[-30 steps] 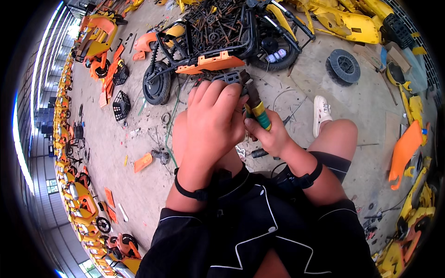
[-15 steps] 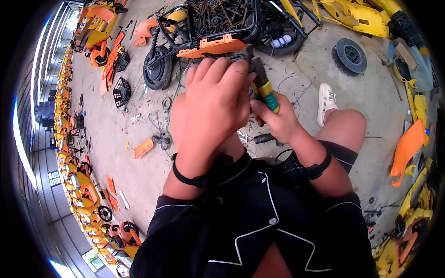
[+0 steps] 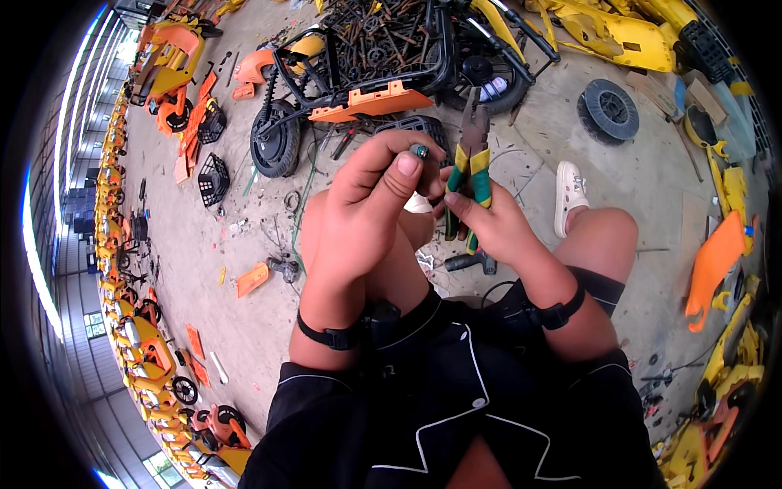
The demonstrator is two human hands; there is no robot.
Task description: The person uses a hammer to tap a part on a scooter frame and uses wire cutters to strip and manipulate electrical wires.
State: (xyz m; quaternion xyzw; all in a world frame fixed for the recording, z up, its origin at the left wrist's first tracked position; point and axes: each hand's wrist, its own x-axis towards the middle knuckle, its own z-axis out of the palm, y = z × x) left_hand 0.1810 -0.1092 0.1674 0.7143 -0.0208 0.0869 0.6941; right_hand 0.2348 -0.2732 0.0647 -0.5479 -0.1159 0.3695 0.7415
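My left hand [image 3: 362, 208] is closed, with its thumb pressed against the bent index finger. Between them shows the end of a small dark, teal-tinted piece [image 3: 419, 151]; most of it is hidden, so its kind is unclear. Just right of it, my right hand [image 3: 497, 224] is wrapped round pliers [image 3: 479, 173] with green and yellow handles. Their metal jaws point up and away from me, apart from the small piece. Part of the handles is hidden behind my right fingers.
Ahead stands a black frame [image 3: 444, 61] on wheels, loaded with rusty metal parts, with an orange panel [image 3: 371, 103] on its near side. A grey spool [image 3: 608, 111] lies to the right. A dark-handled tool [image 3: 464, 262] is on the floor between my legs. Yellow scooters line the left.
My left hand has turned from back-up to thumb-up and come away from the pliers, exposing the small piece. The pliers have swung more upright in my right hand, and their jaws now show fully.
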